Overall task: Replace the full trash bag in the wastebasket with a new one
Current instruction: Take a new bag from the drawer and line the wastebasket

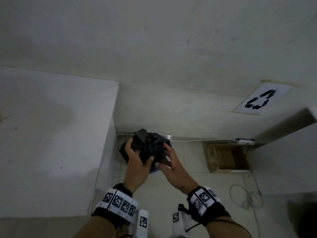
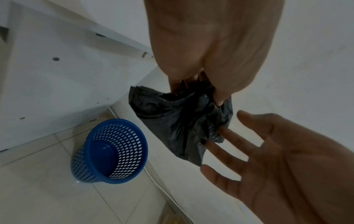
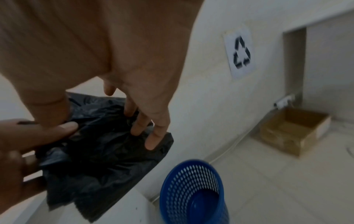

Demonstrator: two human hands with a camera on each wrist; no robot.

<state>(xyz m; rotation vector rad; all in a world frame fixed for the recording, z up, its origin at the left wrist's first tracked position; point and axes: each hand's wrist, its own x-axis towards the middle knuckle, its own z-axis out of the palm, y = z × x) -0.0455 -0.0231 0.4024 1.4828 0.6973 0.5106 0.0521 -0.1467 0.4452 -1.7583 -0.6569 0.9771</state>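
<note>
A crumpled black trash bag [image 1: 152,145] [image 2: 178,121] [image 3: 99,144] hangs in the air between both hands, close to the wall. My left hand [image 1: 137,157] [image 2: 198,94] grips its upper part, with fingers and thumb pinched into the folds. My right hand [image 1: 164,155] [image 2: 249,144] [image 3: 145,121] is spread, its straight fingers touching the bag's right side. Below stands the blue perforated wastebasket [image 2: 114,151] [image 3: 193,192], upright on the tiled floor with no liner and nothing inside. From the head camera only a blue sliver of the wastebasket [image 1: 153,171] shows under the hands.
A white cabinet [image 1: 51,134] rises on the left, next to the basket. An open cardboard box [image 1: 228,157] [image 3: 293,130] sits on the floor to the right, under a recycling sign [image 1: 260,100]. A white cable [image 1: 197,140] runs along the baseboard; another cable coil [image 1: 245,198] lies on the tiles.
</note>
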